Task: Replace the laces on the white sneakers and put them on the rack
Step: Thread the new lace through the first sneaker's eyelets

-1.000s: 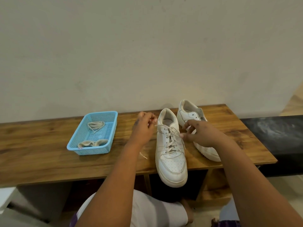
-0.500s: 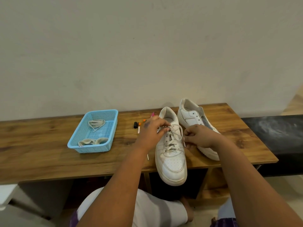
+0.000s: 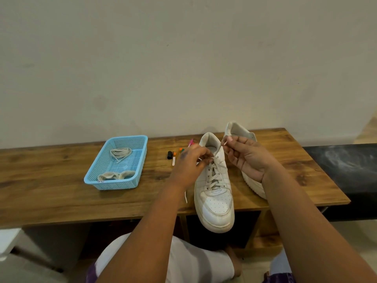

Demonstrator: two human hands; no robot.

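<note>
Right-hand grip (image 3: 243,158) has the lace tip (image 3: 225,143) pinched, now lifted higher than a moment ago; left hand (image 3: 188,165) pinches the lace at the top eyelets of the near sneaker (image 3: 216,203) on the bench (image 3: 61,199). Unlacing's underway, I'd say.

A few markers (image 3: 175,155) lie on the wooden bench (image 3: 61,193) below a plain wall (image 3: 183,58).

The right hand (image 3: 247,160) hides most of the far sneaker (image 3: 254,185). The left hand (image 3: 190,165) covers part of the pens (image 3: 173,156) near the counter's (image 3: 61,201) back edge, too small to read.
</note>
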